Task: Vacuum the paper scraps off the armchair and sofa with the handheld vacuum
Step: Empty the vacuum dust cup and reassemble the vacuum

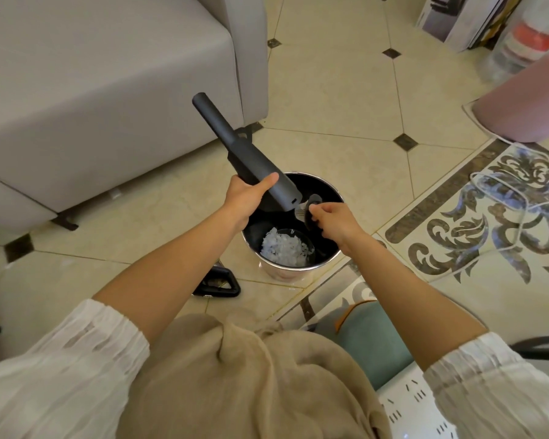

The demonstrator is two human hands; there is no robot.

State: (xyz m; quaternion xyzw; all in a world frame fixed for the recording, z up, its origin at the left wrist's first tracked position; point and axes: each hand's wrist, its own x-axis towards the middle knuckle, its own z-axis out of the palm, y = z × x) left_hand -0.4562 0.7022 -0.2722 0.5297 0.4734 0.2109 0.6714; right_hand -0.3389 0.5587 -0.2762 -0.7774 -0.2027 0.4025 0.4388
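Observation:
My left hand (pixel 246 198) grips the dark grey handheld vacuum (pixel 235 150) around its body, with the narrow end pointing up and away toward the sofa. Its open lower end hangs over a round metal bin (pixel 298 270) with a black liner. My right hand (pixel 333 221) pinches a small dark round vacuum part (pixel 313 201) just beside that open end, above the bin. A heap of white paper scraps (pixel 284 247) lies inside the bin. The grey sofa (pixel 92 90) fills the upper left, and no scraps show on its visible seat.
A black triangular attachment (pixel 217 285) lies on the tile floor left of the bin. A pink stool (pixel 526 103) and a white cable (pixel 520 198) sit to the right. Boxes (pixel 463 17) stand at top right. A white perforated surface (pixel 409 403) is beside my right arm.

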